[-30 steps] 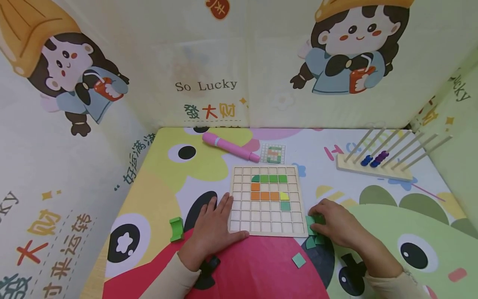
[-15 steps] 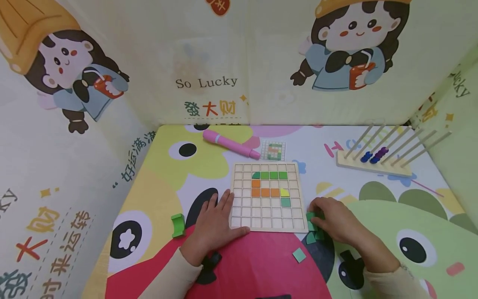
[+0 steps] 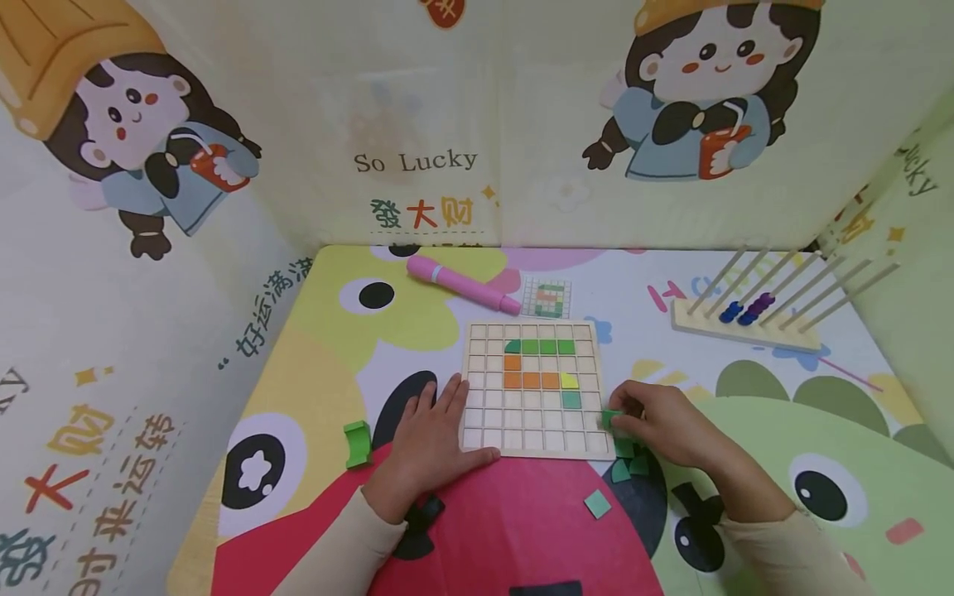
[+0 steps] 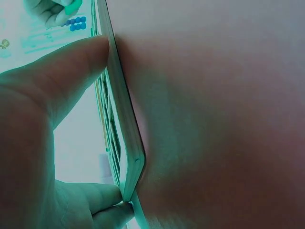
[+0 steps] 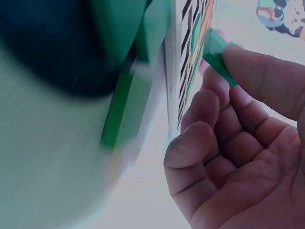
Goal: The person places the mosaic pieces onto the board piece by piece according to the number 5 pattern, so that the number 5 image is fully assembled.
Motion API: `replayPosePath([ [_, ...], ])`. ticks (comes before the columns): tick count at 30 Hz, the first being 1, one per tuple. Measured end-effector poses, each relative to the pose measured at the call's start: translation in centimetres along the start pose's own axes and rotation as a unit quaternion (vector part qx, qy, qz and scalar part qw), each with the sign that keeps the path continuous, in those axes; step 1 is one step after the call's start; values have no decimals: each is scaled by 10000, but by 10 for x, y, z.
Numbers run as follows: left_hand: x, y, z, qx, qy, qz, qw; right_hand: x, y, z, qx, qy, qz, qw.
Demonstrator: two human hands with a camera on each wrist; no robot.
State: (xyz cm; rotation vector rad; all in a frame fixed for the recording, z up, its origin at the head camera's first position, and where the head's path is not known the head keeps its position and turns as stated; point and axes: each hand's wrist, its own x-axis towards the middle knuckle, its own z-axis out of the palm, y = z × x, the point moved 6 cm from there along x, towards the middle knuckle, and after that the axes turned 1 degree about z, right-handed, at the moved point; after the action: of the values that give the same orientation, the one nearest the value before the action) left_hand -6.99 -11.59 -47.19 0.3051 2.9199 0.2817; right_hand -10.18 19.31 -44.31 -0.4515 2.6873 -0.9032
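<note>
The wooden grid board [image 3: 529, 430] lies flat, with green, orange, yellow and teal tiles in some of its squares. My left hand [image 3: 428, 439] rests against the board's left side. Its fingers are spread along that edge and the thumb touches the front edge. Between thumb and fingertips, my right hand [image 3: 667, 422] pinches a green tile [image 5: 218, 55] just above the board's right edge. Below that hand, several loose green tiles [image 3: 620, 471] lie beside the board, partly covered by the fingers. The left wrist view shows the thumb [image 4: 76, 71] on the board's rim.
A pink marker [image 3: 462, 284] and a small pattern card [image 3: 547, 298] lie behind the board. At the back right stands a wooden peg rack [image 3: 745, 324] with beads. One pale teal tile [image 3: 597, 504] lies in front, and a green curved block [image 3: 358, 444] at left.
My right hand has lifted a green tile from the loose pile and moved it slightly up and left to the board's edge. The left hand keeps its place on the board.
</note>
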Motion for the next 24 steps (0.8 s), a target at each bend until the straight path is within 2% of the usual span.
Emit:
replayPosePath([
  [5, 0, 0, 1, 15, -21, -1, 10000, 12, -12, 12, 269, -107, -160, 9995],
  [12, 0, -1, 4, 12, -13, -22, 10000, 25, -23, 29, 293, -330, -361, 9984],
  [24, 1, -1, 3, 2, 31, 15, 10000, 29, -25, 32, 153, -333, -318, 9988],
])
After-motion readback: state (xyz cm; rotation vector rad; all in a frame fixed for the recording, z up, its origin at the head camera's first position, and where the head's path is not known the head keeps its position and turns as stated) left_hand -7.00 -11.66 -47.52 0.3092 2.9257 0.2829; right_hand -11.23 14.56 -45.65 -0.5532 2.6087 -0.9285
